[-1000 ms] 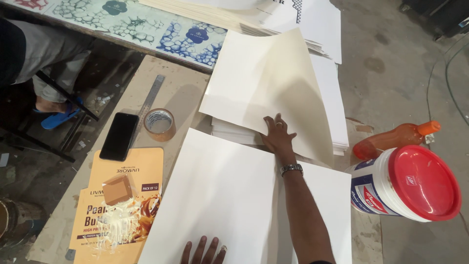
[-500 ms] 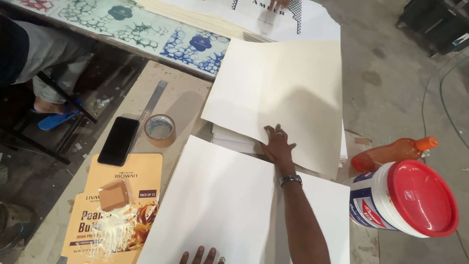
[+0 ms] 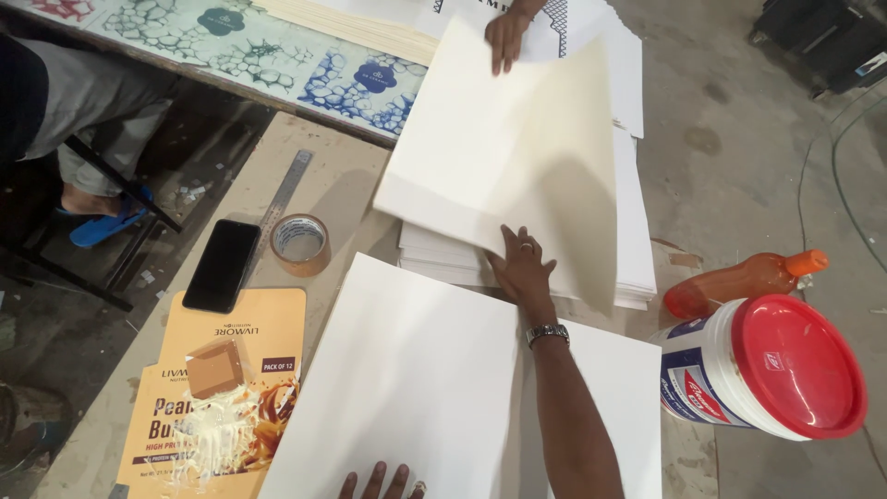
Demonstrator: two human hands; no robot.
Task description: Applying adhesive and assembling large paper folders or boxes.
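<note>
A large cream sheet [image 3: 517,148] bows up over a stack of white sheets [image 3: 637,268]. My right hand [image 3: 522,268], with a ring and a wristwatch, lies flat with fingers spread on the sheet's near edge. Another person's hand [image 3: 506,37] grips the sheet's far edge at the top. Only the fingertips of my left hand [image 3: 374,482] show at the bottom edge, resting spread on a big white sheet [image 3: 407,379] that lies flat in front of me.
A white tub with a red lid [image 3: 776,379] and an orange bottle [image 3: 739,282] stand at the right. To the left lie a tape roll [image 3: 300,245], a black phone [image 3: 222,265], a steel ruler [image 3: 282,199] and a glue-smeared orange carton [image 3: 217,397]. A seated person's leg [image 3: 102,120] is at the far left.
The cream sheet lay flatter half a second ago; its far edge is now held by another person's hand and the sheet bows. My right hand stays at its near edge.
</note>
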